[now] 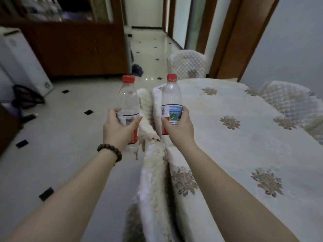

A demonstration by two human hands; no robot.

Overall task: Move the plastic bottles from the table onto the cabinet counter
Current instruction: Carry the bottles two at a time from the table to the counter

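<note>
Two clear plastic bottles with red caps and red-white labels stand upright, left bottle (pixel 129 105) gripped by left hand (pixel 120 127), right bottle (pixel 171 103) by right hand (pixel 178 127)

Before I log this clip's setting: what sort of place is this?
Most likely a home dining room: a cloth-covered table, padded chairs around it, and a wooden cabinet across the tiled floor.
</note>
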